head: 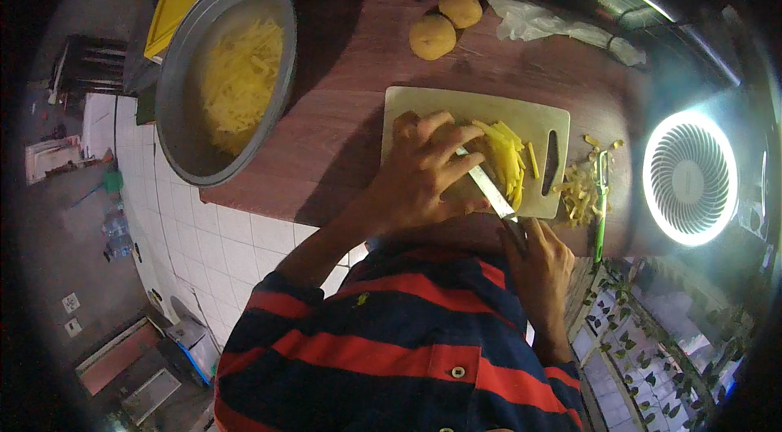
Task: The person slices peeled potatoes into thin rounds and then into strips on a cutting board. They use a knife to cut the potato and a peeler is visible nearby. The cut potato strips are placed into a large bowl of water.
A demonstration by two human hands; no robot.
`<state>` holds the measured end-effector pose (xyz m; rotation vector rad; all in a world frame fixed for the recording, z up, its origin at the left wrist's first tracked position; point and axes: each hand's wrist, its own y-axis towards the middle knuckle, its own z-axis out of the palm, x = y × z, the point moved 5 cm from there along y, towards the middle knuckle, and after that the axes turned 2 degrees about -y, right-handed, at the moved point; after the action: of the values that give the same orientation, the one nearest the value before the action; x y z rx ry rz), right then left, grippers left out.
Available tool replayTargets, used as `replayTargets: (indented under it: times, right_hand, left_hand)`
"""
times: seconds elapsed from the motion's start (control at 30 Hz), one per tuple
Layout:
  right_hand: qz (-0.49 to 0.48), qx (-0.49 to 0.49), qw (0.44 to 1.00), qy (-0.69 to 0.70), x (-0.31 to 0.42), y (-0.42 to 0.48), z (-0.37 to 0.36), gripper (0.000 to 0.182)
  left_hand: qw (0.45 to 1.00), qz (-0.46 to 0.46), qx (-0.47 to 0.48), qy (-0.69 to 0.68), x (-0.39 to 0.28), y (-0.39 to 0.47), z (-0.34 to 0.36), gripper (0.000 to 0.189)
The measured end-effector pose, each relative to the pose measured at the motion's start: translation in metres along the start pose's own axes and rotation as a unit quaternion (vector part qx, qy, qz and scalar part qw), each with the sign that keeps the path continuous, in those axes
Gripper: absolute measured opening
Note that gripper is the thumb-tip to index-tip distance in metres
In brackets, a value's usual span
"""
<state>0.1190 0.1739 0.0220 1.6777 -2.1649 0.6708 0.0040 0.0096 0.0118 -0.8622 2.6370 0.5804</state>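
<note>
A pale cutting board (476,103) lies on the table before me. My right hand (539,258) grips a kitchen knife (489,188) by its handle, and the blade slants across the board toward my left hand. Over the board's left half, my left hand (424,169) is bent with its fingers apart around the blade's far end. Whatever lies under that palm is hidden. Cut yellow potato strips (507,154) are bunched just right of the blade. One loose strip (533,160) rests near the board's handle slot.
At left stands a large grey bowl (177,126) holding potato strips (244,78) in cloudy liquid. Two whole potatoes (432,37) sit behind the board. Peelings (577,191), a green-handled peeler (601,212) and a lit round fan (690,178) are at right. A plastic bag (531,20) lies behind.
</note>
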Motion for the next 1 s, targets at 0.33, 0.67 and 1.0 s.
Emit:
replayTargets:
  times: [0.33, 0.67, 1.0]
  right_hand:
    - [-0.012, 0.144, 0.989, 0.023, -0.039, -0.028, -0.003, 0.024]
    - [0.04, 0.115, 0.99, 0.067, -0.04, -0.025, 0.003, 0.026]
    - [0.01, 0.135, 0.986, 0.096, 0.001, -0.019, 0.042, 0.016]
  left_hand:
    - [0.996, -0.073, 0.009, -0.041, 0.023, -0.022, -0.017, 0.042]
    - [0.938, -0.314, 0.007, -0.15, 0.027, -0.037, -0.013, 0.053]
    - [0.992, -0.107, -0.003, -0.073, 0.029, -0.048, -0.013, 0.054]
